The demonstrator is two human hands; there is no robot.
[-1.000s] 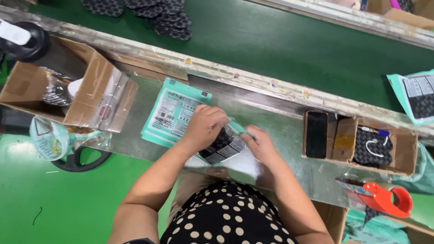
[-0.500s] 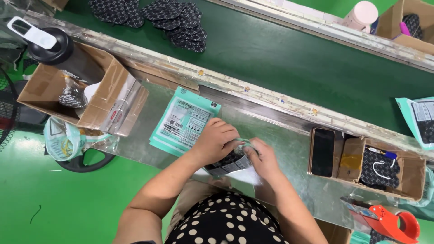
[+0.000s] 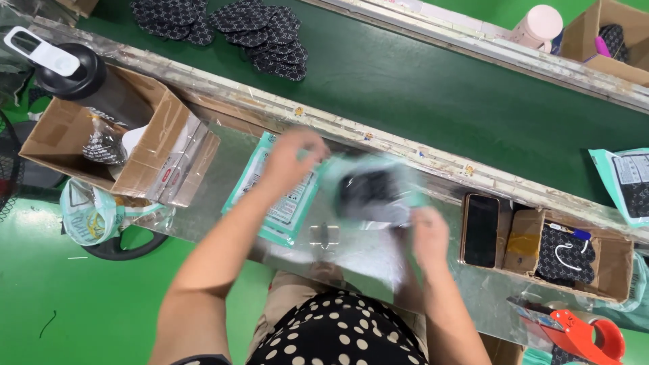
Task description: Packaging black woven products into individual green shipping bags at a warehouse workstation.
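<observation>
Teal packet (image 3: 375,189): a clear-fronted pouch with teal edges and a dark patterned item inside, lifted just above the shiny worktop (image 3: 473,290) in front of the person; motion-blurred.
Long axis: runs roughly left to right across the view, tilted slightly down toward the right; which end is the opening cannot be told through the blur.
Right hand (image 3: 429,236): under the packet's lower right corner, fingers closed on that edge; the exact pinch is blurred.
Left hand (image 3: 291,159): raised at the packet's left end, over the stack of flat teal pouches (image 3: 274,203); fingers curled together, and whether they grip the packet cannot be told.
Stack of flat teal pouches: lies on the worktop left of the packet, long axis running away from the person.
Conveyor belt (image 3: 439,88): dark green, beyond the worktop, carrying dark patterned pieces (image 3: 236,23) at its far left.
Left box (image 3: 115,142): open cardboard, holding a black bottle (image 3: 74,71).
Right box (image 3: 568,253): open cardboard with a dark patterned piece; 1 black phone (image 3: 481,230) lies just left of it.
Tape dispenser (image 3: 585,334): red, at the lower right.
</observation>
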